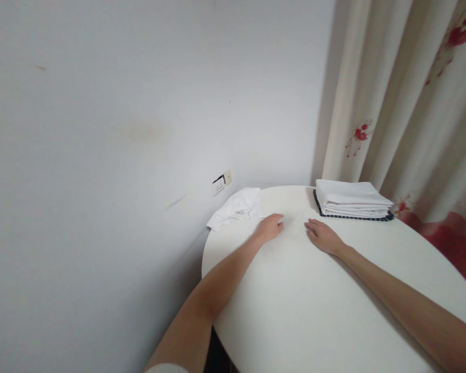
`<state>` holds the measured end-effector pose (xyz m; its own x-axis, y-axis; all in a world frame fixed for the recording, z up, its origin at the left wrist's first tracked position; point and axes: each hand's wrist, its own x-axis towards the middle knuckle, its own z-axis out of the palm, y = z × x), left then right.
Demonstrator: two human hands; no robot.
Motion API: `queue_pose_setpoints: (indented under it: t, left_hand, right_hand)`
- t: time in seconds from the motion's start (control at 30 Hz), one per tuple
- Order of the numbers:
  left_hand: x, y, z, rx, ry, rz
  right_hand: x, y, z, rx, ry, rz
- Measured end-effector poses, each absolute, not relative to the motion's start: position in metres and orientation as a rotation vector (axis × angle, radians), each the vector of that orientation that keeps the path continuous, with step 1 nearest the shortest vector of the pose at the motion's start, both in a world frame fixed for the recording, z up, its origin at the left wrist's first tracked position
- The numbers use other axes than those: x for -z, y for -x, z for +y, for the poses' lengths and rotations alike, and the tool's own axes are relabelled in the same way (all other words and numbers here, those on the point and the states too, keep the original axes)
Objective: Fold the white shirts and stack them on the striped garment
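I am looking at a round white counter (314,311), and on it there is a neat folded stack of white cloth (351,199). I will tell where everything is by that stack. Under it, a dark edging with little pale stripes (356,218) peeks out along the front and the left side. Well to the left of the stack lies a rumpled white cloth (238,206), all bunchy, close to the wall (140,129).

The person's two bare hands are between these cloths, a bit nearer to the person than the stack. The right hand (323,237) is just in front of the stack and to its left, lying low over the counter, palm down. Its grip is loose, with the fingers a little spread. The left hand (271,228) is farther left of the stack, right beside the rumpled cloth. I cannot tell if they touch. Its grip is spread too, with a gap between thumb and finger, and both hands point inward.

Behind the stack and to its right hangs a cream curtain (392,93) with red flowers. Far left of the stack, a socket (218,185) sits on the wall.
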<state>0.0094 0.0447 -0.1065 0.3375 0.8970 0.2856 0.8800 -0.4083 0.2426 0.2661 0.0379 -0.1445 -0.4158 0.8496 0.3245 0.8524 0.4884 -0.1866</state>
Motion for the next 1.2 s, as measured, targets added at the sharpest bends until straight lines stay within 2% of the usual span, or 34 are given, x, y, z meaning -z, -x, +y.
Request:
queue_pose_setpoints:
  t: [0.2, 0.33, 1.2]
  left_hand:
    - [0.083, 0.062, 0.064, -0.855, -2.235, 2.198]
    - [0.088, 0.107, 0.07, -0.797, -1.855, 2.543]
    - [0.096, 0.104, 0.077, -0.724, -1.878, 2.511]
  right_hand:
    - [0.145, -0.267, 0.038, -0.05, 1.402, -2.34]
    - [0.145, -0.267, 0.038, -0.061, 1.406, -2.332]
    - [0.145, -0.268, 0.038, 0.024, 1.394, -2.361]
